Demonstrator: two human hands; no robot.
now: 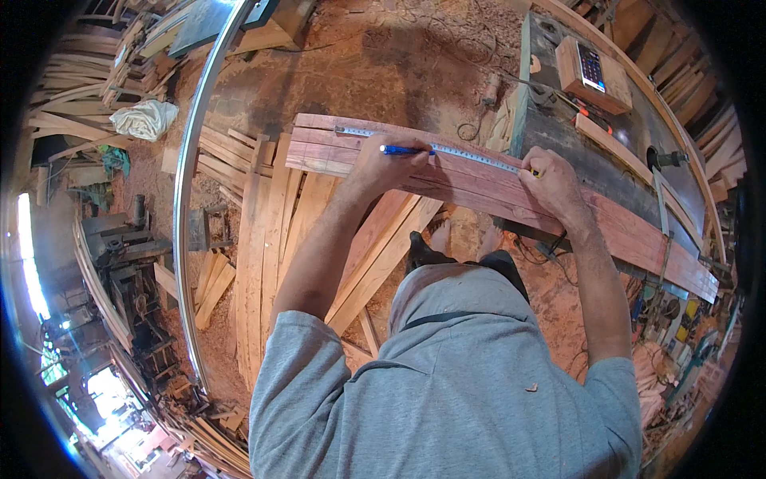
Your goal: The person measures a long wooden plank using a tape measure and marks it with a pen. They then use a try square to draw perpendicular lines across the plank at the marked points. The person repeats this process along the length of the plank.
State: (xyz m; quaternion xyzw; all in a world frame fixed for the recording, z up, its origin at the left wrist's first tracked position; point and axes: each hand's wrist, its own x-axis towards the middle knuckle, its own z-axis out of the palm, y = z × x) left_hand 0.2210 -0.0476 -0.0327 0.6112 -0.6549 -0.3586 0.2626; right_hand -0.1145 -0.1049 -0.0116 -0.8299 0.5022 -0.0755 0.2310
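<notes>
A long reddish wooden plank [487, 187], with dark lines along its grain, stretches across in front of me from the upper left to the lower right. Along its far side lies the pale blade of a tape measure [469, 155], pulled out nearly straight. My left hand [386, 166] rests on the plank, closed around a blue pen [405, 150] whose right end meets the blade. At the blade's right end, my right hand [552, 185] is closed on the tape measure; a bit of its yellow case shows between the fingers, and the rest is hidden.
Several loose boards [267, 239] lean under the plank's left end. A long metal bar [191, 144] runs along the left. On the dark workbench [558, 132] at the right, a phone [590, 65] rests against a wooden block [618, 94]. Sawdust covers the floor [351, 76].
</notes>
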